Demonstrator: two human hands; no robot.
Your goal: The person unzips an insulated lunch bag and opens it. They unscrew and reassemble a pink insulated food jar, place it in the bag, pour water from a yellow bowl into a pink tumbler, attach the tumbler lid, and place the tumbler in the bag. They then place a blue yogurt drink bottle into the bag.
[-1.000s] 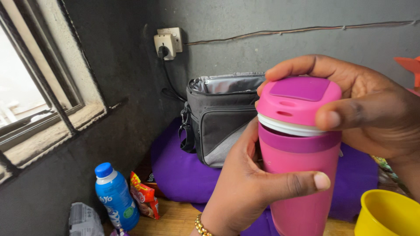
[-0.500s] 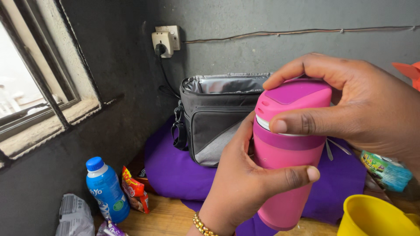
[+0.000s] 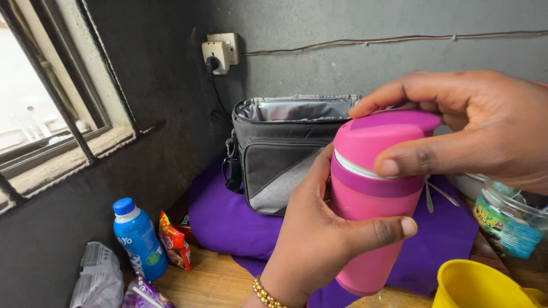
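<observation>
You're holding the pink flask (image 3: 371,228) mid-frame, tilted; your left hand (image 3: 319,239) is wrapping round its body, your right hand (image 3: 479,128) is clamping the pink lid (image 3: 379,140); behind it the grey lunch bag (image 3: 279,154) is sitting open on the purple cloth (image 3: 228,222).

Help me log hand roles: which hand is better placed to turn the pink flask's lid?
Right, probably. The right hand already grips the lid, while the left hand holds the pink flask body.

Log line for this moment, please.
left hand: grips pink flask body | right hand: on lid | behind: open grey bag
</observation>
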